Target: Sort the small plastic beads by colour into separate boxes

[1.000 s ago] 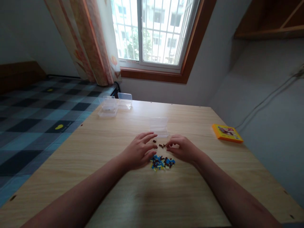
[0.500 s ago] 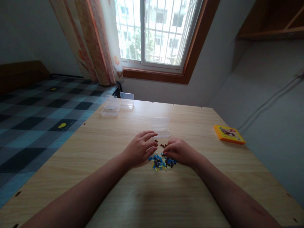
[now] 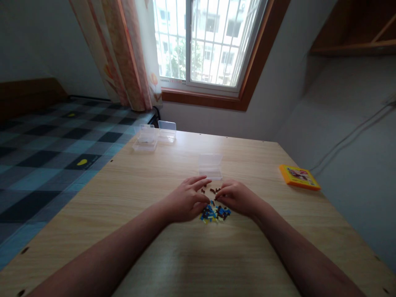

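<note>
A small heap of blue, brown, yellow and pale toy bricks [image 3: 213, 213] lies on the wooden table. At the heap's left and upper edge is my left hand [image 3: 188, 200], its fingers spread over the tabletop and no held piece showing. My right hand [image 3: 238, 198] is at the upper right of the heap, thumb and forefinger pinched on what looks like a small brown brick [image 3: 215, 199]. Several loose brown bricks [image 3: 213, 190] lie between the two hands. Just beyond them stands a clear plastic box [image 3: 210, 173] with its lid raised.
More clear plastic boxes [image 3: 145, 145] with raised lids stand at the table's far left corner. An orange-yellow flat box [image 3: 299, 178] lies near the right edge. A bed with a checked cover [image 3: 62, 144] adjoins the table's left side; a window [image 3: 213, 45] is ahead.
My left hand has moved right and slightly down, closer to the heap. My right hand has shifted slightly to the right, still pinching. The view has tilted a little.
</note>
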Available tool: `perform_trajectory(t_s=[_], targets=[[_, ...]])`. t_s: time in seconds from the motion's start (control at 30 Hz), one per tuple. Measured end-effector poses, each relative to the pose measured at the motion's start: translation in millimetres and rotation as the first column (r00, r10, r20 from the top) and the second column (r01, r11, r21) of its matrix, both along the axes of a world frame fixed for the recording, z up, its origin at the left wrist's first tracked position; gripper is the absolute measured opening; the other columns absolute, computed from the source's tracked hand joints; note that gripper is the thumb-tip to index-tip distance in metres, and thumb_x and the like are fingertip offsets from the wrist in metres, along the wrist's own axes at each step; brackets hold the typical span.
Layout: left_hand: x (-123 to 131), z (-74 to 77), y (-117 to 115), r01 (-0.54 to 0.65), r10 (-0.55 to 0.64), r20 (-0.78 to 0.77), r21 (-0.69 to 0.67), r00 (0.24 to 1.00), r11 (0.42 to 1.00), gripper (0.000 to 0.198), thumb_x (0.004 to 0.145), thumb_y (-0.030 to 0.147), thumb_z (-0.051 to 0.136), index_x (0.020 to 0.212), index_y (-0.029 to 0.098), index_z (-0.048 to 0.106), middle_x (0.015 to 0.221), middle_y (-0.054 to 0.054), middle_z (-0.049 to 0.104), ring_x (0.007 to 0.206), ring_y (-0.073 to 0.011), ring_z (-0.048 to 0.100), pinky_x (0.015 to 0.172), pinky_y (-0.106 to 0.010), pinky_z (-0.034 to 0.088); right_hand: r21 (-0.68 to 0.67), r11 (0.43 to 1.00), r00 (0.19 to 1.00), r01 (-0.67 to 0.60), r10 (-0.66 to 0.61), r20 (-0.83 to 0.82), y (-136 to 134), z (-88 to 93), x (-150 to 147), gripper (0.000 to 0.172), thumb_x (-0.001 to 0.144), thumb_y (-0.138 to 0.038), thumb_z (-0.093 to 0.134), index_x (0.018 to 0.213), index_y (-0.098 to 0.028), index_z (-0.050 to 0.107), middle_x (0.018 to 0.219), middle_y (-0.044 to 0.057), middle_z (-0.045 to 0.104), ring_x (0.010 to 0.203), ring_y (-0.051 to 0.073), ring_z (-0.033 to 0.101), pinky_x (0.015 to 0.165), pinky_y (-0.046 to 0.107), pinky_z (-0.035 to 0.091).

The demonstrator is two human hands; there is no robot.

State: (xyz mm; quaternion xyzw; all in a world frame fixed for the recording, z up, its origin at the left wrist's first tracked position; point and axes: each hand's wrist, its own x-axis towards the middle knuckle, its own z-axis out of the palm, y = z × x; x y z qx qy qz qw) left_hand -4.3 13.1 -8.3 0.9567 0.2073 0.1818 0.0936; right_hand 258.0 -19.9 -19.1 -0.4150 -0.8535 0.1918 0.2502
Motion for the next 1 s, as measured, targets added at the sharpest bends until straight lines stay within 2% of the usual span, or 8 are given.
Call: perform_trajectory(t_s=[0.1, 0.17, 0.3, 0.4, 0.63, 0.83, 1.0], targets=[[-0.4, 2.3, 0.7, -0.002, 0.002, -0.001, -0.010, 1.000, 1.000, 0.018, 0.089, 0.026, 0.063, 0.092, 0.028, 0.081, 0.152, -0.007, 0.052, 0.143, -0.0337, 0.044, 0.117, -0.054, 0.039, -0.001, 1.000, 1.000, 0.015, -0.015, -0.012, 1.8, -2.2, 1.2, 0.015, 0.094, -0.020, 0.067, 0.096, -0.024, 0.081, 0.090, 0.004, 0.075, 0.086, 0.016, 0.066, 0.078, 0.027, 0.049], [-0.7, 3.4, 0.9, -0.001, 0.001, 0.004, -0.012, 1.000, 1.000, 0.017, 0.090, 0.026, 0.062, 0.091, 0.026, 0.080, 0.151, -0.008, 0.054, 0.144, -0.0329, 0.044, 0.117, -0.053, 0.039, 0.010, 1.000, 1.000, 0.022, -0.022, -0.008, 2.4, -3.0, 1.5, 0.017, 0.095, -0.018, 0.065, 0.099, -0.024, 0.081, 0.092, 0.004, 0.076, 0.086, 0.017, 0.067, 0.079, 0.028, 0.049], [-0.4, 4.0, -0.9, -0.001, 0.001, 0.009, -0.005, 1.000, 1.000, 0.026, 0.093, 0.030, 0.059, 0.112, 0.029, 0.077, 0.152, -0.010, 0.052, 0.144, -0.0330, 0.043, 0.116, -0.055, 0.040, 0.105, 0.989, 0.994, 0.107, -0.107, -0.006, 2.5, -1.2, 3.9, 0.020, 0.098, -0.020, 0.062, 0.104, -0.023, 0.080, 0.091, 0.006, 0.076, 0.086, 0.019, 0.066, 0.081, 0.031, 0.049], [0.6, 3.5, -2.7, 0.003, -0.003, -0.009, 0.002, 1.000, 1.000, 0.030, 0.095, 0.034, 0.059, 0.120, 0.032, 0.075, 0.154, -0.010, 0.050, 0.144, -0.0351, 0.044, 0.115, -0.057, 0.040, 0.160, 0.978, 0.991, 0.133, -0.134, -0.001, 2.9, 3.0, 10.0, 0.018, 0.097, -0.021, 0.064, 0.101, -0.022, 0.081, 0.087, 0.007, 0.075, 0.086, 0.020, 0.064, 0.081, 0.032, 0.048], [6.2, -0.1, -3.6, 0.011, -0.011, -0.064, 0.011, 0.998, 1.000, 0.031, 0.098, 0.039, 0.057, 0.124, 0.034, 0.072, 0.161, -0.006, 0.041, 0.147, -0.0371, 0.038, 0.117, -0.059, 0.035, 0.148, 0.982, 0.993, 0.113, -0.117, 0.019, 4.7, 5.0, 17.8, 0.021, 0.093, -0.015, 0.064, 0.099, -0.024, 0.082, 0.084, 0.006, 0.072, 0.081, 0.018, 0.062, 0.078, 0.031, 0.047], [7.5, -5.5, -0.4, -0.094, 0.101, -0.094, 0.077, 0.990, 0.993, 0.042, 0.100, 0.042, 0.051, 0.138, 0.029, 0.063, 0.162, -0.013, 0.039, 0.151, -0.0386, 0.032, 0.118, -0.062, 0.032, 0.146, 0.984, 0.995, 0.100, -0.101, 0.002, 2.3, -0.9, 5.3, 0.027, 0.092, -0.011, 0.061, 0.104, -0.025, 0.081, 0.086, 0.004, 0.071, 0.083, 0.017, 0.062, 0.079, 0.029, 0.047], [4.7, -5.8, 1.8, -0.078, 0.085, -0.073, 0.092, 0.994, 0.993, 0.046, 0.100, 0.044, 0.051, 0.142, 0.027, 0.061, 0.160, -0.014, 0.042, 0.150, -0.0378, 0.033, 0.118, -0.060, 0.033, 0.133, 0.989, 0.998, 0.059, -0.059, -0.002, 1.5, -0.4, 1.0, 0.034, 0.089, -0.007, 0.059, 0.107, -0.025, 0.081, 0.089, 0.005, 0.071, 0.083, 0.016, 0.062, 0.078, 0.028, 0.048]])
